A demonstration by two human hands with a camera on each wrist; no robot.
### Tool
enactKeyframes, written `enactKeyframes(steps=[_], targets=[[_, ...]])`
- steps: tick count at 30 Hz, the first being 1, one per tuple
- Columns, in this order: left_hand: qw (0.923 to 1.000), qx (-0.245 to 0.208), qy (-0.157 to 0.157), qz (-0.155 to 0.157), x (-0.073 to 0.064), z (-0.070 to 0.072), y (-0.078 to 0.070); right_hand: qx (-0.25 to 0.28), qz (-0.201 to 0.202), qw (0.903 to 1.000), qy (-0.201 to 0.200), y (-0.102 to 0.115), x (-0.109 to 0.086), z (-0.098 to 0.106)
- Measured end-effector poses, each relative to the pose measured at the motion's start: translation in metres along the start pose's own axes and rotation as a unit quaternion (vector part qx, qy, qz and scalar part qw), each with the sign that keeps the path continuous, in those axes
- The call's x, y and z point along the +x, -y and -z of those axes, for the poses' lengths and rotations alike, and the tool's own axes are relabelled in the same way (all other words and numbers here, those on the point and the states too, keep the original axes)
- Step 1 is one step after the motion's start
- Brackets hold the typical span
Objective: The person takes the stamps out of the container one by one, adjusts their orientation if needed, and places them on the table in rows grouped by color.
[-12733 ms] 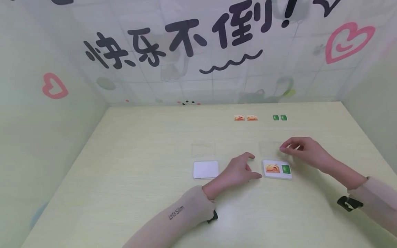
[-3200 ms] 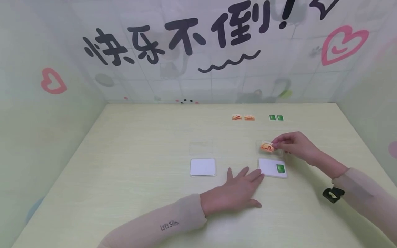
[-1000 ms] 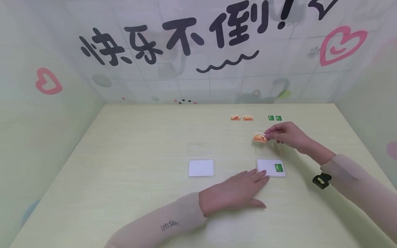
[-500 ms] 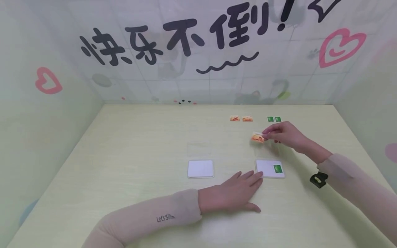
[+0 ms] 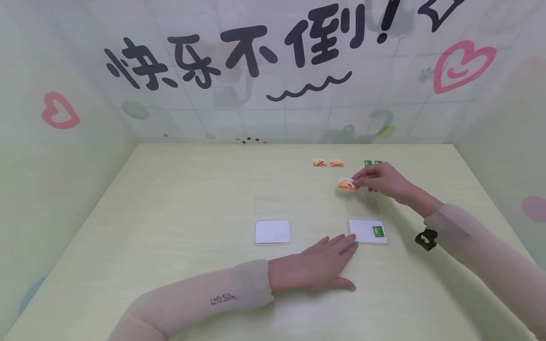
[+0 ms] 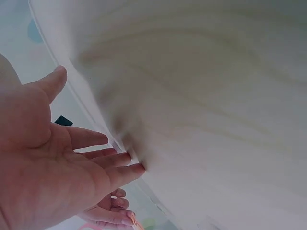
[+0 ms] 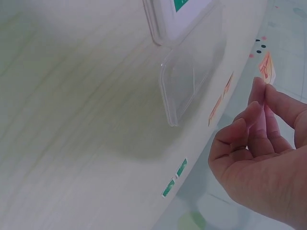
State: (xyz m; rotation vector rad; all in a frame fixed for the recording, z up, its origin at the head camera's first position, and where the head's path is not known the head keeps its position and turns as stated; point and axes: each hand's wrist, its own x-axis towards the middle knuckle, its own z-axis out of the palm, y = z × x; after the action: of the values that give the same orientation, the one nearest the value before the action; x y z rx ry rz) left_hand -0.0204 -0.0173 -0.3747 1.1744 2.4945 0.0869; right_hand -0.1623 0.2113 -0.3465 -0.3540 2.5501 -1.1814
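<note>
My right hand pinches an orange stamp by its right edge between thumb and fingertips, raised beyond the right-hand clear case lid. My left hand lies palm down with straight fingers, fingertips at the lower left corner of the right white card. That card sits in a shallow clear case and bears one green stamp on its right side. Two more orange stamps lie side by side at the back. Close to them, a green pair is partly covered by my right hand in the head view.
Left of my hands, a second white card lies in its own clear case, with a faint transparent lid behind it. A lettered wall bounds the pale table at the back, and side walls close it in.
Earlier the orange stamp lay on the right card beside the green one. My right hand has lifted it off and carried it away past the lid. My left hand has flattened at the card's corner.
</note>
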Motion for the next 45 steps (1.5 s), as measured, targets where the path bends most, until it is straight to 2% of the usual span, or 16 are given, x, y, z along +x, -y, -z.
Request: enactKeyframes(steps=[11,18,37,45], targets=[[0.9995,0.031,0.001,-0.006,-0.005,-0.001,0.002,-0.001,0.013,0.9999,0.003,0.003,0.012,-0.001],[0.9995,0.029,0.004,-0.006,-0.007,-0.002,0.001,0.016,0.011,0.9998,0.001,0.005,0.019,-0.003],[0.9998,0.018,0.013,-0.004,-0.010,0.000,0.001,0.002,0.027,0.9996,0.004,0.015,0.039,-0.003],[0.9991,0.039,0.015,-0.007,-0.010,-0.001,0.001,-0.007,0.013,0.9999,0.004,0.016,0.051,-0.005]])
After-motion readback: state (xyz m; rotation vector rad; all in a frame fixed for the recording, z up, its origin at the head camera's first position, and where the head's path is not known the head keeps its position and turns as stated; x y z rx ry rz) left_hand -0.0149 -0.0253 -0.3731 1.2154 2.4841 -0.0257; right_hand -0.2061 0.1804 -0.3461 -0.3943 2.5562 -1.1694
